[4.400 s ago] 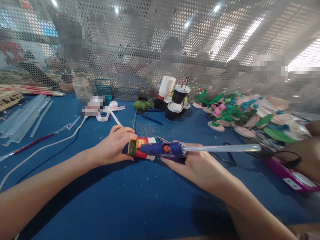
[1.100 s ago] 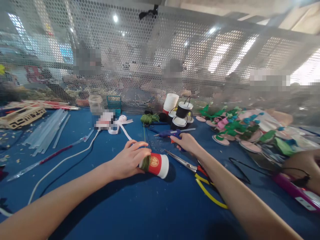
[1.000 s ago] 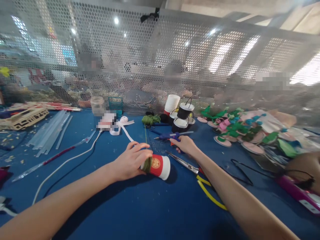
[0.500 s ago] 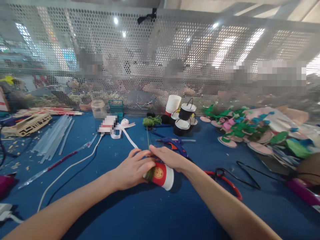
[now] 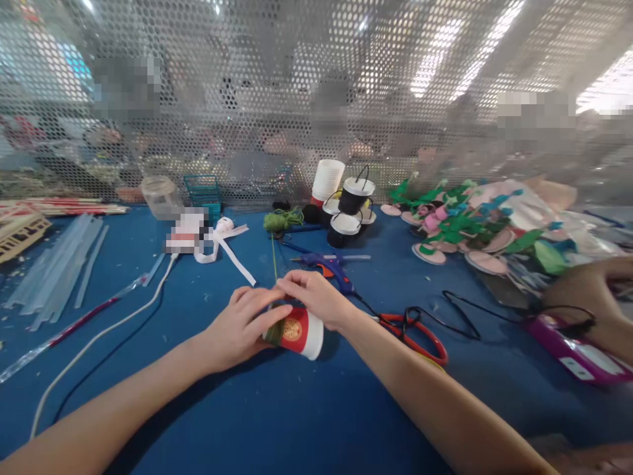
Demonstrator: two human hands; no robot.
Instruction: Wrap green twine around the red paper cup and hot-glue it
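A red and white paper cup [image 5: 299, 330] with a gold emblem lies tilted on its side just above the table. Its left end is wrapped in green yarn. My left hand [image 5: 247, 323] is closed around that wrapped end. Over the cup's far side reaches my right hand [image 5: 314, 297], its fingers pinched together where a green strand meets the cup. That strand [image 5: 273, 254] runs taut back to a ball of green yarn [image 5: 279, 221]. The fingertips of both hands almost meet and partly hide the strand's end.
A blue glue gun [image 5: 333, 267] lies behind my right hand. Black-wrapped cups [image 5: 345, 231], white ribbon [image 5: 225, 237] and glue sticks [image 5: 64, 264] stand or lie around. Paper flowers [image 5: 455, 224], red-handled pliers [image 5: 430, 336], and another person's arm [image 5: 588, 303] near a purple box [image 5: 576, 356] are at right.
The view has swung right and down, so the table's things sit farther left. Both hands stay at the cup and strand. Another person's arm shows more at the right.
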